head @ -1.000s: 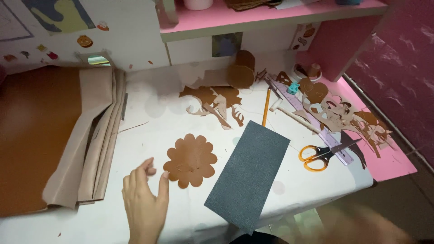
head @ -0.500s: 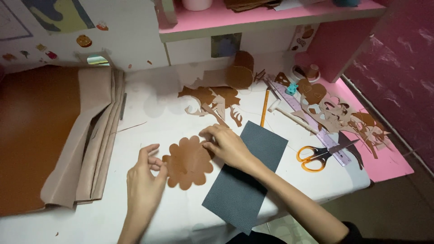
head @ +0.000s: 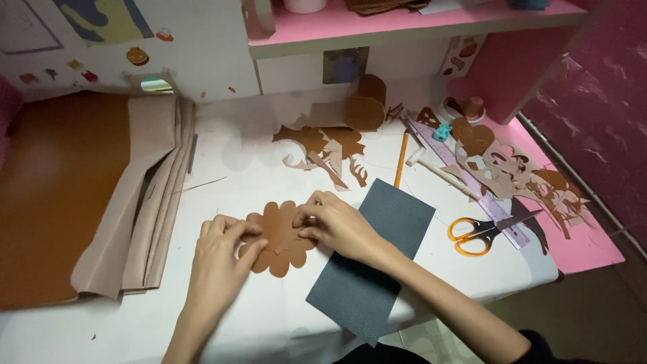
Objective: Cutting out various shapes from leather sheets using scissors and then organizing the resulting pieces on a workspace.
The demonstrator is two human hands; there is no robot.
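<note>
A brown flower-shaped leather cutout (head: 275, 244) lies flat on the white table (head: 269, 317). My left hand (head: 221, 251) grips its left edge with fingers curled over the scalloped rim. Pinching the cutout's upper right petals is my right hand (head: 335, 224), whose wrist rests over a dark grey rectangular sheet (head: 375, 256) that lies just right of the cutout.
Folded tan and brown leather sheets (head: 101, 202) fill the left side. Orange-handled scissors (head: 480, 232), a ruler (head: 465, 182), a pencil (head: 401, 159) and brown scraps (head: 519, 175) lie to the right on a pink surface. A pink shelf (head: 404, 27) runs behind.
My right hand came into view and settled on the cutout's upper right. My left hand moved up from the table's front edge and took the cutout's left edge.
</note>
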